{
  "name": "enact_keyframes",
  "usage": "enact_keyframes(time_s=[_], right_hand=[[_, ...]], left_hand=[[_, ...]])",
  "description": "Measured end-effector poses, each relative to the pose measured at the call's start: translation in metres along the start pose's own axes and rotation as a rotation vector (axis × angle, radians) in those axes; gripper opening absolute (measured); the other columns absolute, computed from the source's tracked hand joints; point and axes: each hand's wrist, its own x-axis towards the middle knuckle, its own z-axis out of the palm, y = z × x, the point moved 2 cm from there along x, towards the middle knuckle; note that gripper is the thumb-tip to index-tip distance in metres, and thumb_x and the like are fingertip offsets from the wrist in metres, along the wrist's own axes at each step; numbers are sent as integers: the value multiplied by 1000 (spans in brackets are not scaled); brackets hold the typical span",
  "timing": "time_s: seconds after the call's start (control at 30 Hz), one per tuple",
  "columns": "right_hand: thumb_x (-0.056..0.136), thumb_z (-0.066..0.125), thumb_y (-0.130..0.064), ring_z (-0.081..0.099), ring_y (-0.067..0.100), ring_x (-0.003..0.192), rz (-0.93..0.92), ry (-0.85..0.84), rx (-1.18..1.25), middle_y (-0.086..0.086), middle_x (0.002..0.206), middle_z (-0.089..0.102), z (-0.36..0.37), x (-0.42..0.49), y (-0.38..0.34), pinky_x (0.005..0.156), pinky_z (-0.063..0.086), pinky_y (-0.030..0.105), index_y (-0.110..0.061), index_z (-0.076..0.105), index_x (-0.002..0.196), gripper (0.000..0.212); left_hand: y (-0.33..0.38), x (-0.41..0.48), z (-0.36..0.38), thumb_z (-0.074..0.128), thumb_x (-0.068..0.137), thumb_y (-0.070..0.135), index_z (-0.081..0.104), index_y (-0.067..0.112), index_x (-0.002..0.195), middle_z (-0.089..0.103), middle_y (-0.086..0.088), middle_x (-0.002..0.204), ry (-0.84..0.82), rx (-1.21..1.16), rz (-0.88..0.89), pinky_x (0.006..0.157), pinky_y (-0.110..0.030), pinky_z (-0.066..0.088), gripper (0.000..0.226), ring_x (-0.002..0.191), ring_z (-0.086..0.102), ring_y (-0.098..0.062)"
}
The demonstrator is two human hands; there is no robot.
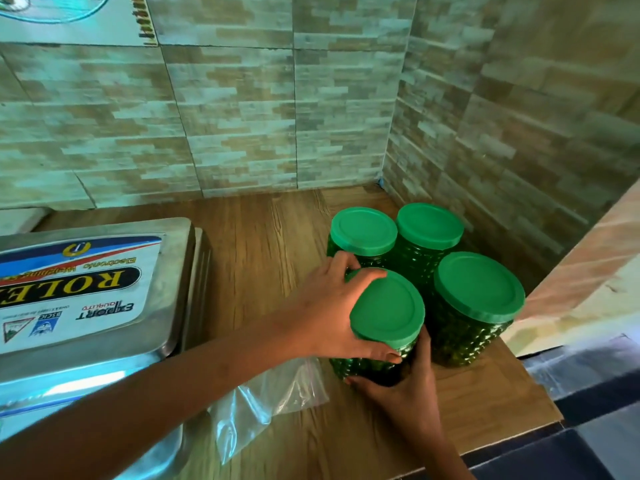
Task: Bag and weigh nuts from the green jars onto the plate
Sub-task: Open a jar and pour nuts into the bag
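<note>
Item: near jar (367, 367), right of scale plate (104, 289), tilted. We had left hand (332, 306) clamped over lid (388, 306), right hand (405, 386) round body. Risks we judged: lid jerking free, nuts spilling; forearm dragging bag (270, 400) beside scale plate.

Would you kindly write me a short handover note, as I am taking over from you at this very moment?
Left hand grips the lid of the front-left jar. Right hand holds that jar's body low down.
Three more green jars stand lidded beside it, in the corner.
The plastic bag lies flat on the counter under the left arm. The scale pan is to the left.
Done: nothing bagged or weighed, as far as shows.
Left: take the lid off, fill the bag, weigh it on the pan, then probably repeat for the other jars.
</note>
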Motion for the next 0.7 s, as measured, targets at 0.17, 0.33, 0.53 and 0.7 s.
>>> enact_keyframes(time_s=[0.17,0.33,0.53,0.7], right_hand=[[31,79,-73,48,-6,116,-2,-73,26,-6,127,50,0,13,0,92,39,7,-27,25,135,126],[27,82,-69,53,-8,106,15,-80,30,-14,113,55,1,14,-2,83,44,8,-44,28,122,112],[37,84,-56,42,-15,116,-23,-103,-40,-24,127,39,5,16,-1,91,35,1,-16,25,138,124],[33,80,-60,46,-2,114,6,-114,-43,-15,122,45,7,15,2,91,29,-3,-11,30,134,123]], left_hand=[[-5,15,-10,41,79,72,16,33,146,19,-17,151,-172,207,360,110,-53,26,81,136,24,-36],[2,30,-8,19,88,65,22,35,145,31,-17,148,-268,372,593,95,-52,40,65,117,41,-39],[32,17,0,22,85,72,3,33,147,19,-22,148,-283,450,109,87,-49,47,76,118,39,-44],[49,33,-28,19,66,89,59,4,98,55,-10,77,-390,589,-121,45,-23,38,99,56,47,-16]])
